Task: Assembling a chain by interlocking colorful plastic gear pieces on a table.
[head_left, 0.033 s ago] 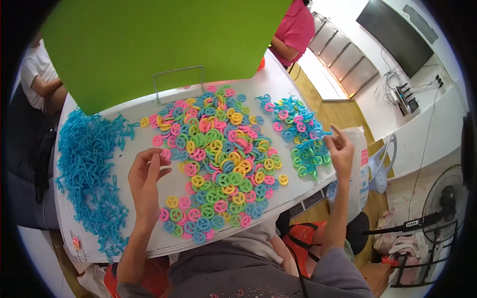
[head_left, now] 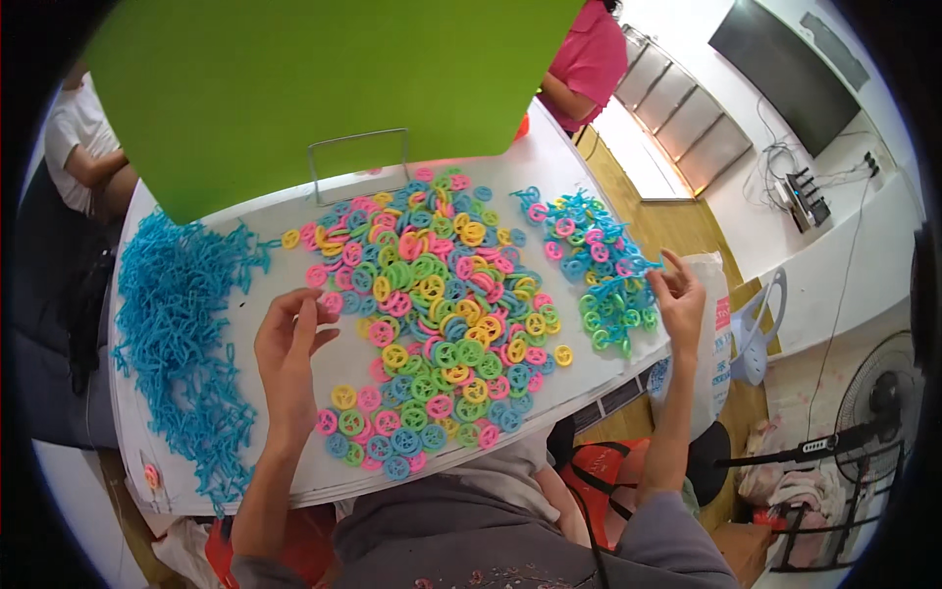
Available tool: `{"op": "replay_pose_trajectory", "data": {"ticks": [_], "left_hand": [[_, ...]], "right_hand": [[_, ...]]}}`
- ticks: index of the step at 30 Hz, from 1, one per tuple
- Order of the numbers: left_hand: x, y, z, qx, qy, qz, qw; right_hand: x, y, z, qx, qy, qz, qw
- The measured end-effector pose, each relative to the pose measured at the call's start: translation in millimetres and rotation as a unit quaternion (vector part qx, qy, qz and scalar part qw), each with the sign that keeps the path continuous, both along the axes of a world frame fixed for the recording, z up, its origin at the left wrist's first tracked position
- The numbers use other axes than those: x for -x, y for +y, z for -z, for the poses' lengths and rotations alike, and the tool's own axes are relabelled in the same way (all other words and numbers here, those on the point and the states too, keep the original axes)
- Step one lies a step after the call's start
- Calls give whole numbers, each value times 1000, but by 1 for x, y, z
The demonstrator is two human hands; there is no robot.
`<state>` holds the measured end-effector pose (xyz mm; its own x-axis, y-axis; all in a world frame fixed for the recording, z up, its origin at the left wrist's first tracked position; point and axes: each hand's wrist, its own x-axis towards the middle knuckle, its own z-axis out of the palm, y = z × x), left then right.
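A pink plastic wheel (head_left: pixel 333 303) sits between the thumb and forefinger of my left hand (head_left: pixel 287 339), at the left side of a large heap of small spoked wheels (head_left: pixel 422 378) in pink, yellow, green and blue. Over the right end of the table, my right hand (head_left: pixel 680 302) pinches a thin blue plastic piece (head_left: pixel 645 263). Beside its fingertips spreads a smaller pile of blue pieces with wheels on them (head_left: pixel 599 257). Left of my left hand lies a big tangled mound of blue plastic pieces (head_left: pixel 172 304).
A tall green panel (head_left: pixel 324 88) stands across the far side of the white table (head_left: pixel 285 432), a wire frame (head_left: pixel 358 134) before it. Two people sit or stand beyond. At right are a white sack (head_left: pixel 708 324), a light-blue plastic stool (head_left: pixel 754 339) and a fan (head_left: pixel 883 402).
The whole view has shifted very slightly. Both hands keep their places over the table with the same pinched grips.
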<state>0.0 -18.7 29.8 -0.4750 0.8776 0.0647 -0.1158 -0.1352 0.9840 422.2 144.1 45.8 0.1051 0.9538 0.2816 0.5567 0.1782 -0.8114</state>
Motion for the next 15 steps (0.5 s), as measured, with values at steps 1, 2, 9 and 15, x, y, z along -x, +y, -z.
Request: {"op": "replay_pose_trajectory", "data": {"ticks": [1, 2, 9, 15], "left_hand": [[4, 1, 1, 5, -43, -14, 999], [5, 2, -2, -4, -43, -25, 999], [38, -18, -28, -62, 118, -141, 981], [90, -57, -27, 155, 425, -171, 875]], "right_hand": [[-10, 5, 3, 6, 2, -9, 1000], [-16, 9, 9, 3, -3, -44, 999], [27, 5, 25, -72, -221, -72, 970], [59, -6, 13, -216, -195, -22, 956]]}}
